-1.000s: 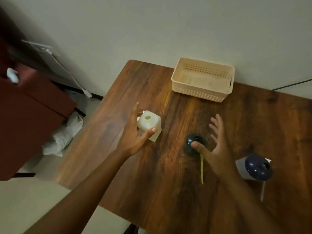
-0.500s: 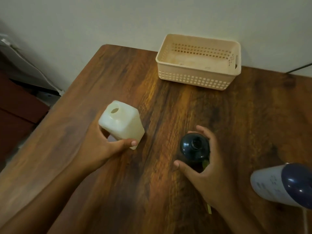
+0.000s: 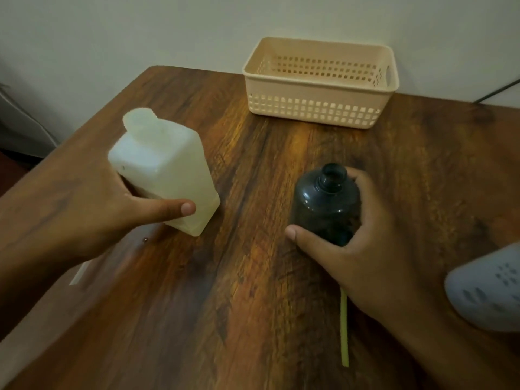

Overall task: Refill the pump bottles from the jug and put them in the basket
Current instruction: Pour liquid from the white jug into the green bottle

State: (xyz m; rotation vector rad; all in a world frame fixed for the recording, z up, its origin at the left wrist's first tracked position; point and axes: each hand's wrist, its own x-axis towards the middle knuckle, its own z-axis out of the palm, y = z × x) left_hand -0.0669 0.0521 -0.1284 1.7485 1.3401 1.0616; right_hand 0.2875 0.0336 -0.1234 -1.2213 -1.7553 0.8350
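My left hand (image 3: 112,209) grips the white square jug (image 3: 166,173), which is uncapped, lifted a little and tilted with its mouth away from me. My right hand (image 3: 363,249) is wrapped around a dark round bottle (image 3: 326,204) that stands upright on the wooden table (image 3: 253,305) with its neck open and no pump on it. A cream perforated basket (image 3: 318,108) sits at the far edge against the wall; nothing shows inside it. A second bottle (image 3: 486,294), pale grey-blue, lies blurred at the right edge.
A thin yellow-green tube (image 3: 343,330) lies on the table, running out from under my right wrist toward me. The table's left edge drops off beside my left forearm. A dark cable (image 3: 498,91) runs along the wall at the far right.
Both hands closed on their objects: the left took the jug and raised and tilted it, the right wrapped around the dark bottle. The camera moved closer and lower.
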